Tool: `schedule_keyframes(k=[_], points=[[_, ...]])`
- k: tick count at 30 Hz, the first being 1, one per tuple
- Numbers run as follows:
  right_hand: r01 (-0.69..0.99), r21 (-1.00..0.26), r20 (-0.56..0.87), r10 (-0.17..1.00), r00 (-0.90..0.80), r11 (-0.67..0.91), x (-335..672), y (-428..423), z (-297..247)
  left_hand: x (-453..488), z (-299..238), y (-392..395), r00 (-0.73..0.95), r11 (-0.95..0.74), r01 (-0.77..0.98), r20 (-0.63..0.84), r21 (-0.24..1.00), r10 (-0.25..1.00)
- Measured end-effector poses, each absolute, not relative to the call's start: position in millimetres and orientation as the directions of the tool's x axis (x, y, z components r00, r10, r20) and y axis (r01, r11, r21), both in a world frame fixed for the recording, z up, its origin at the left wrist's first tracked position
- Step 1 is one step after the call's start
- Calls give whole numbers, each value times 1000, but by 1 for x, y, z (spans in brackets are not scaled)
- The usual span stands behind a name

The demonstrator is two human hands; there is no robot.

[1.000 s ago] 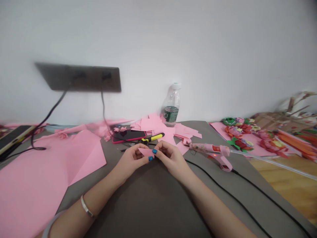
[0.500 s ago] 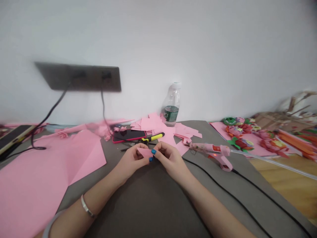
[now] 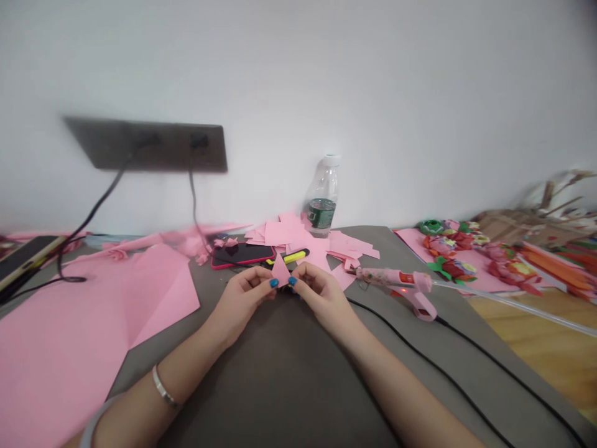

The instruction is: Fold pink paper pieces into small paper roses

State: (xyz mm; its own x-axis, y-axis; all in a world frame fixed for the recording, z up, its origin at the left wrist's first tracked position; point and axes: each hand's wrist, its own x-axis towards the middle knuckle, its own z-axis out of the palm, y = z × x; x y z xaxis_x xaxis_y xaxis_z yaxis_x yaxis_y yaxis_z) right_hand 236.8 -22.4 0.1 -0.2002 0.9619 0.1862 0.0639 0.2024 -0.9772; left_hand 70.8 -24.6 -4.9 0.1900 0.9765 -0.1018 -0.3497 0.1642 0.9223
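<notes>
Both hands meet over the grey mat (image 3: 289,373) at the middle of the view. My left hand (image 3: 245,297) and my right hand (image 3: 319,292) pinch a small folded piece of pink paper (image 3: 280,271) between thumbs and fingers. The paper stands as a little triangle with its tip pointing up. Blue-painted thumbnails press its lower edge. A silver bracelet (image 3: 161,387) sits on my left wrist. Just behind the hands lie a yellow-and-black cutter (image 3: 293,256) and a phone in a red case (image 3: 242,254).
A pile of pink paper squares (image 3: 298,238) and a plastic bottle (image 3: 323,198) stand by the wall. A pink glue gun (image 3: 405,285) lies at the right with its black cord (image 3: 448,373). Large pink sheets (image 3: 79,317) cover the left. Paper flowers (image 3: 459,255) lie far right.
The pink piece was lying flat and pointing left between my fingers; now it is turned upright with its tip up. Both hands shifted slightly away from me.
</notes>
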Motion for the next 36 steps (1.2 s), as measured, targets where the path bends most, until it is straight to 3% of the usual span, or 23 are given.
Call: schedule_keyframes(k=[6,15,22,28,32,36], points=[[62,-976,190,953,-235,209,238,-23,0,69,-3,-25,239,197,-403,-105,894,965],[131,-970,156,935,-320,207,240,-25,5,68,-3,-26,230,85,-336,-5,938,973],[156,-966,152,942,-300,206,239,-25,1,69,-7,-25,244,138,-313,-61,940,968],[198,-930,272,942,-194,310,236,-25,-2,68,-5,-25,247,194,-257,-130,947,960],[253,-861,402,896,-190,440,238,-24,0,69,-2,-26,378,263,-162,-186,951,907],[256,-793,513,832,-209,553,239,-25,4,69,-1,-25,356,276,-191,-196,942,914]])
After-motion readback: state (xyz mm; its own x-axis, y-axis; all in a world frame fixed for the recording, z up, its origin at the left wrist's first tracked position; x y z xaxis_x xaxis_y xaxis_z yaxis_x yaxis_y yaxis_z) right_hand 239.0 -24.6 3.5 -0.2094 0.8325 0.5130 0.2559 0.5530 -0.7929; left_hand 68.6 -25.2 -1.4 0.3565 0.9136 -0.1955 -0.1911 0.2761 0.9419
